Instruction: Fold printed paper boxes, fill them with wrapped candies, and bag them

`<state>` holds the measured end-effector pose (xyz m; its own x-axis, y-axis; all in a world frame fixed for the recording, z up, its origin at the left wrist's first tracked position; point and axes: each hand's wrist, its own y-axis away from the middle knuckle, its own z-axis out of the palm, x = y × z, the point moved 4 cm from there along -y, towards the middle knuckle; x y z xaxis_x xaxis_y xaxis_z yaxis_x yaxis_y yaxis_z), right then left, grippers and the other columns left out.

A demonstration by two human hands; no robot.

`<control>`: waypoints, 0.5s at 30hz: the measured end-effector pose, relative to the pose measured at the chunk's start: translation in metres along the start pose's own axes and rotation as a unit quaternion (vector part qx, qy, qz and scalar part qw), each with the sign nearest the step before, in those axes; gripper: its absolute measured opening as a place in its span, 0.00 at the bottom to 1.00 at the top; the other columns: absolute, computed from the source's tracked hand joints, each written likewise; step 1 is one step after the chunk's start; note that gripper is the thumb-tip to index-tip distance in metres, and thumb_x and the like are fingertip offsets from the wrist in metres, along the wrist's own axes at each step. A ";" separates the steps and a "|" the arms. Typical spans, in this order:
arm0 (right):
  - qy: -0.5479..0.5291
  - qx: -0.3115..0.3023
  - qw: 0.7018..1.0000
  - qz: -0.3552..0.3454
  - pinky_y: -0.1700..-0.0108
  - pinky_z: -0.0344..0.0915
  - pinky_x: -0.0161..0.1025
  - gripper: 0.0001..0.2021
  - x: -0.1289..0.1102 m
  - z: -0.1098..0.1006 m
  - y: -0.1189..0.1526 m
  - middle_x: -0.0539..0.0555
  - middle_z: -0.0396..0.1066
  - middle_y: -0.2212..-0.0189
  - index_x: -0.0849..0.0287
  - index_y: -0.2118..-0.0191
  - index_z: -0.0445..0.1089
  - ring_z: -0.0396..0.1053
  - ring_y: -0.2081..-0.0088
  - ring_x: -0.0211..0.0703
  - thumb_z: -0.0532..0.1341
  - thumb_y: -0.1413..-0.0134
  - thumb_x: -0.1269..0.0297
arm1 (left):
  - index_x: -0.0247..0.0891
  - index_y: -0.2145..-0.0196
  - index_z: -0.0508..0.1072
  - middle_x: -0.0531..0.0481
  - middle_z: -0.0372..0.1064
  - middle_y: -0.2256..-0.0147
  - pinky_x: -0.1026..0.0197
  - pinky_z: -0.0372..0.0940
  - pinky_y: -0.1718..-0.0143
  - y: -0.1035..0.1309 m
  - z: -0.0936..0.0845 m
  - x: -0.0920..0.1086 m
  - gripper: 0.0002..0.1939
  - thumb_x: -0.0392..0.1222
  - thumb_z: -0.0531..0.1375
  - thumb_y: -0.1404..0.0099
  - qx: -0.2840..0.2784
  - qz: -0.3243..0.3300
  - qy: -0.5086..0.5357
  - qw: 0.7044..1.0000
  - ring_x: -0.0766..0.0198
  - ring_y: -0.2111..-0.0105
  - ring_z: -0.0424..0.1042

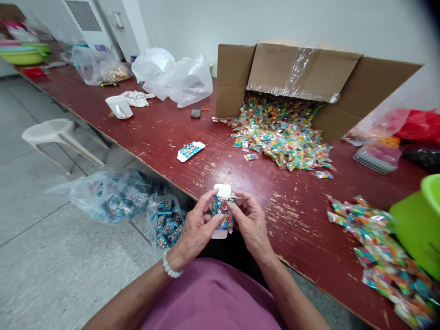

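Observation:
Between my two hands, near the table's front edge, is a small blue printed candy box (pixel 222 211) with white flaps standing out at its top and bottom. My left hand (pixel 200 221) is closed on its left side, thumb across the front. My right hand (pixel 248 217) pinches its upper right part with the thumb and fingers. Whether anything is inside the box cannot be seen. Another blue candy box (pixel 191 151), looking flat, lies on the table ahead. Beyond it, a heap of small wrapped candies (pixel 285 137) spills from an open cardboard box (pixel 305 68).
More wrapped candies (pixel 385 247) lie at the right beside a green tub (pixel 415 220). Plastic bags of blue boxes (pixel 120 201) rest on the floor at the left, near a white stool (pixel 51 133). A white pitcher (pixel 118 107) and clear bags (pixel 189 85) stand farther along the red table (pixel 154 133).

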<state>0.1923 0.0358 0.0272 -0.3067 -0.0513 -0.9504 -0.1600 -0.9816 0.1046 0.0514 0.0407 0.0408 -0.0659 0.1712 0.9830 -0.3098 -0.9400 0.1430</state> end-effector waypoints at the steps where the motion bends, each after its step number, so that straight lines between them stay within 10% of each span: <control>1: 0.000 -0.007 1.000 -0.001 0.61 0.69 0.37 0.17 0.001 0.000 0.000 0.49 0.75 0.65 0.54 0.54 0.71 0.72 0.65 0.40 0.69 0.48 0.55 | 0.49 0.40 0.62 0.48 0.73 0.51 0.61 0.72 0.61 -0.001 0.000 0.001 0.29 0.44 0.65 0.36 -0.003 -0.006 0.013 1.000 0.62 0.62 0.77; 9: -0.026 -0.045 0.993 0.109 0.72 0.63 0.33 0.17 0.003 -0.010 -0.009 0.46 0.71 0.77 0.59 0.69 0.73 0.65 0.76 0.34 0.74 0.58 0.52 | 0.38 0.56 0.72 0.52 0.73 0.65 0.67 0.67 0.68 -0.006 -0.006 -0.004 0.14 0.49 0.64 0.35 -0.019 -0.034 0.042 0.998 0.67 0.68 0.71; 15: 0.051 -0.112 0.992 0.036 0.66 0.68 0.36 0.13 -0.001 -0.010 -0.014 0.50 0.75 0.70 0.57 0.63 0.77 0.70 0.70 0.38 0.72 0.52 0.55 | 0.42 0.52 0.66 0.53 0.73 0.65 0.65 0.68 0.65 -0.007 -0.011 -0.008 0.21 0.47 0.68 0.38 0.003 -0.027 0.073 0.997 0.67 0.68 0.72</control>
<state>0.2045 0.0473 0.0241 -0.2105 -0.1295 -0.9690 0.0743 -0.9904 0.1162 0.0434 0.0490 0.0304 -0.1879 0.2620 0.9466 -0.3113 -0.9300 0.1957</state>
